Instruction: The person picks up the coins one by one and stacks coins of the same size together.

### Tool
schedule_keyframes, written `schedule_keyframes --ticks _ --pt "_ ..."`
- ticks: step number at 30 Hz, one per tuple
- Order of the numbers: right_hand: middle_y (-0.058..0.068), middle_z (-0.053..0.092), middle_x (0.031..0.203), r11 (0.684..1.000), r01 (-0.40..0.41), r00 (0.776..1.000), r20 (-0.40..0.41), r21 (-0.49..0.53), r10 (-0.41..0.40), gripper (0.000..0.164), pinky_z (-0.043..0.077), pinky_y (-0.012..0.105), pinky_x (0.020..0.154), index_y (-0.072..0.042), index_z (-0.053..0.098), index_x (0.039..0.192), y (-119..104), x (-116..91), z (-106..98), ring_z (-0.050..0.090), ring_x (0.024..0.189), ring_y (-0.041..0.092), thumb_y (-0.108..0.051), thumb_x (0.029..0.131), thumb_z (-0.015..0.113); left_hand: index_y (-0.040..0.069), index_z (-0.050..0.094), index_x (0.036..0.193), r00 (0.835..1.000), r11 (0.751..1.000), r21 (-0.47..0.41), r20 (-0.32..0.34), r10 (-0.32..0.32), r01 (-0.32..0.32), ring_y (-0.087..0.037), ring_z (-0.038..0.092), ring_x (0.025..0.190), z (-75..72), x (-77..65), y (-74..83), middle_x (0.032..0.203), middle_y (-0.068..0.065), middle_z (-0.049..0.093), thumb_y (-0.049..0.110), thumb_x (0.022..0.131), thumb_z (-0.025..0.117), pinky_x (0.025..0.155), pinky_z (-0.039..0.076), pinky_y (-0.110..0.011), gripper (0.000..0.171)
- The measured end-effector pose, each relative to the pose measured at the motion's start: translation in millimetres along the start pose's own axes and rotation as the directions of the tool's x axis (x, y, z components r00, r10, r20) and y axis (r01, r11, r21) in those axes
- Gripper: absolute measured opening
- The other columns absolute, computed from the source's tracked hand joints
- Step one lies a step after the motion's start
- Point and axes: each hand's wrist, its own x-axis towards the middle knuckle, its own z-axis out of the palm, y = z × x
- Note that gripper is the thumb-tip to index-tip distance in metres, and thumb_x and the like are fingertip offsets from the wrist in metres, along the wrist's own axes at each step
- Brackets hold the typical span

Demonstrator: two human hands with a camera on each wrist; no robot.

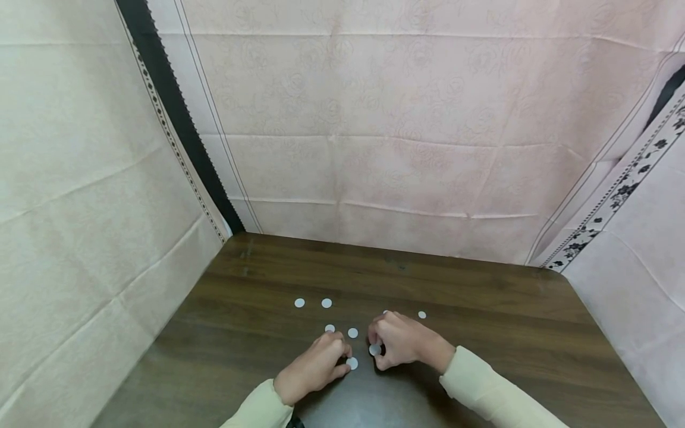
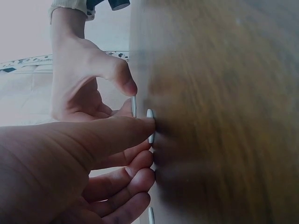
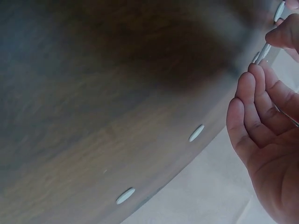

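Small, flat white discs lie on a brown wooden table (image 1: 257, 356). My left hand (image 1: 316, 365) rests low on the table, its thumb and fingertips around the edges of one white disc (image 1: 352, 363), which lies on the wood. In the left wrist view the thumb partly covers that disc (image 2: 150, 135). Just to the right, my right hand (image 1: 401, 339) pinches another white disc (image 1: 374, 350) between thumb and fingers. The left wrist view shows this pinched disc (image 2: 134, 106) a little above the tabletop. In the right wrist view the right hand (image 3: 271, 112) has its other fingers loosely bent.
Beyond the hands lie several more discs, including a far-left disc (image 1: 299, 303), its neighbour (image 1: 326, 303), a middle disc (image 1: 352, 333) and a right-hand disc (image 1: 422, 314). One disc (image 1: 329, 328) is partly behind the left hand. Pale patterned cloth (image 1: 401, 148) hangs around the table.
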Motion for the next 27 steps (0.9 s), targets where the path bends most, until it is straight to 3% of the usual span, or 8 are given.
schedule_keyframes --ticks 6,11,16,23,27 --pt "-0.013 0.064 0.078 1.0 0.004 1.0 0.004 0.004 -0.004 0.016 0.046 0.014 0.067 -0.019 0.071 0.083 -8.9 4.3 0.9 0.051 0.069 -0.007 -0.022 0.073 0.082 0.012 0.077 0.085 1.0 1.0 0.007 -0.017 0.017 -0.017 -0.004 0.052 0.076 0.7 0.3 -0.4 0.079 0.004 0.066 0.012 0.089 0.084 0.072 0.048 -0.021 0.008" --pt "-0.011 0.067 0.081 1.0 0.015 1.0 0.008 0.027 -0.015 0.016 0.046 0.009 0.062 -0.016 0.073 0.086 -14.0 7.6 3.8 0.053 0.068 -0.008 -0.02 0.074 0.083 0.01 0.076 0.085 0.999 0.999 -0.014 -0.026 0.045 -0.046 -0.004 0.052 0.075 3.9 0.2 -5.2 0.079 0.003 0.065 0.012 0.09 0.083 0.068 0.048 -0.024 0.008" --pt "-0.01 0.069 0.08 0.999 0.038 0.999 0.003 0.024 -0.038 0.017 0.044 0.007 0.062 -0.015 0.075 0.086 -20.8 10.9 5.3 0.054 0.069 -0.009 -0.021 0.073 0.084 0.011 0.076 0.084 1.0 0.999 -0.027 0.009 0.017 -0.017 -0.003 0.051 0.076 3.5 1.1 -5.2 0.08 0.004 0.065 0.012 0.09 0.083 0.068 0.047 -0.024 0.009" --pt "-0.01 0.07 0.079 0.998 0.05 0.999 0.011 0.05 -0.05 0.015 0.045 0.006 0.061 -0.015 0.075 0.084 -26.9 14.0 8.0 0.055 0.068 -0.01 -0.02 0.074 0.084 0.02 0.074 0.083 0.996 0.998 -0.04 -0.068 0.054 -0.057 0.0 0.048 0.076 58.5 5.8 -47.7 0.08 0.012 0.06 0.02 0.09 0.084 0.067 0.044 -0.02 0.012" --pt "-0.01 0.069 0.078 0.996 0.058 0.998 0.004 0.07 -0.058 0.013 0.045 0.007 0.06 -0.016 0.074 0.082 -29.7 15.4 9.1 0.055 0.067 -0.01 -0.019 0.074 0.084 0.019 0.074 0.085 0.996 0.997 -0.033 -0.057 0.064 -0.066 -0.003 0.049 0.077 46.4 3.8 -40.0 0.082 0.009 0.06 0.02 0.094 0.081 0.068 0.044 -0.024 0.011"
